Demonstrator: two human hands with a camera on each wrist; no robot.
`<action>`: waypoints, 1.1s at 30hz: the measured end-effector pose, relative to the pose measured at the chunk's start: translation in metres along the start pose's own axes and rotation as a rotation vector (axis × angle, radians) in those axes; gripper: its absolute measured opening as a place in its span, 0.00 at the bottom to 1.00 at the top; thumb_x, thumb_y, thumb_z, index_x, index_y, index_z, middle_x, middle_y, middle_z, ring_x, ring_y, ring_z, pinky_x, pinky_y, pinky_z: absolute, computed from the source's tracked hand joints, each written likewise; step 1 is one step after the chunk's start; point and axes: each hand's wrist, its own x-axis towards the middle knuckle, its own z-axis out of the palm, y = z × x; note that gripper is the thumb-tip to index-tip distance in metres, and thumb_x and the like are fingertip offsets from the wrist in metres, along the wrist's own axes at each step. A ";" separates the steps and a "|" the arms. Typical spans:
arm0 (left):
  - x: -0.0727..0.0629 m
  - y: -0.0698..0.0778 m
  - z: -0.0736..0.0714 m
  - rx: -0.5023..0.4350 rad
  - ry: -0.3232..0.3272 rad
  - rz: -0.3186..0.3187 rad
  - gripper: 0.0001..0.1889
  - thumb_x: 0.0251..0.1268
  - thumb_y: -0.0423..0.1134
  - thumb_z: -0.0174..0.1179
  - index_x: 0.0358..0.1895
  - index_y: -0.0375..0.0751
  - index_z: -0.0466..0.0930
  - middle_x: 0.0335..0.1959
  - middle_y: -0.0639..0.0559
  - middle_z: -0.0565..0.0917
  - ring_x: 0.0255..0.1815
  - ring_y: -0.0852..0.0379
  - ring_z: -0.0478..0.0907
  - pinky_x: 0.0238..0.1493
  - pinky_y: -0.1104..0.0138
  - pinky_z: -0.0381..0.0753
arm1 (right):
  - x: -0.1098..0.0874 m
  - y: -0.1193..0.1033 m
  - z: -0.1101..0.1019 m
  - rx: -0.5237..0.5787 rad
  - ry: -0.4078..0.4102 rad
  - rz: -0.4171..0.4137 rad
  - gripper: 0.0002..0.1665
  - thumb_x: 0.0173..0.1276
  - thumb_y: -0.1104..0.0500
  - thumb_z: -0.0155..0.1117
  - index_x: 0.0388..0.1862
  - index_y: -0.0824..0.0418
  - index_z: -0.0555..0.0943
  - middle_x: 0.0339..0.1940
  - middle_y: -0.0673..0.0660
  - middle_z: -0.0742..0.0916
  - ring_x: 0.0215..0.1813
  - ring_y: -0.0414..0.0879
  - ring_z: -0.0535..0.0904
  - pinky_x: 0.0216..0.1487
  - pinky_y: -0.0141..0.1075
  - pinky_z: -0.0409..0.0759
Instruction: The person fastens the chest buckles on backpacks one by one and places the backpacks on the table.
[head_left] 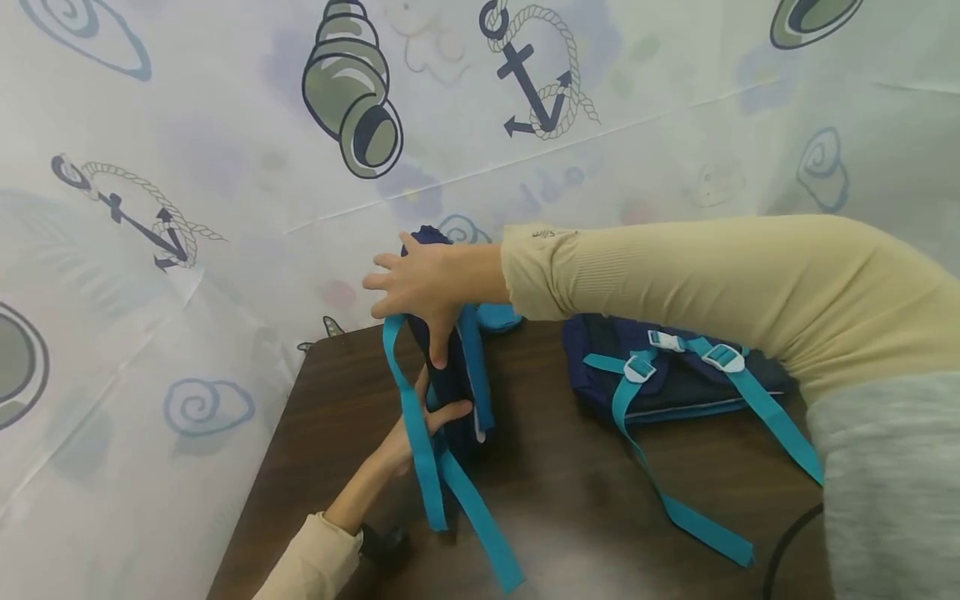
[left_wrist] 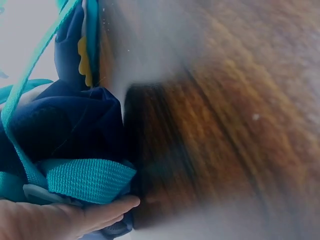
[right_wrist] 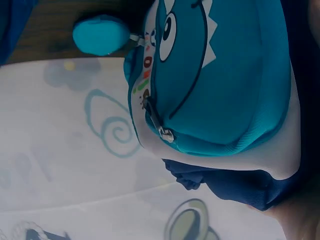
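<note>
A small navy and teal backpack [head_left: 450, 379] stands upright near the table's left side, between both hands. Its teal front [right_wrist: 225, 90], turned away in the head view, shows a printed eye and white teeth. My right hand [head_left: 416, 287] lies on its upper part with fingers spread straight and thumb pointing down. Lower down, my left hand [head_left: 412, 425] grips its side, thumb across the dark panel and the other fingers partly hidden. Teal straps [head_left: 423, 458] hang loose beside that hand. In the left wrist view a webbing strap [left_wrist: 90, 177] lies just above the fingers.
A second navy backpack [head_left: 600, 342] with teal straps and white buckles lies on the right of the brown table [head_left: 585, 517]. Behind the held one sits a small teal pouch [right_wrist: 101, 36]. A black cable [head_left: 780, 550] curves at the lower right. A printed sheet [head_left: 225, 292] hangs behind.
</note>
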 end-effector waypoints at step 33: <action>0.009 -0.002 -0.002 0.100 -0.050 0.087 0.40 0.73 0.64 0.48 0.79 0.58 0.40 0.80 0.48 0.41 0.80 0.36 0.45 0.69 0.34 0.56 | -0.040 0.002 0.084 0.353 0.317 0.272 0.49 0.65 0.26 0.56 0.77 0.51 0.65 0.82 0.60 0.60 0.81 0.64 0.51 0.76 0.67 0.51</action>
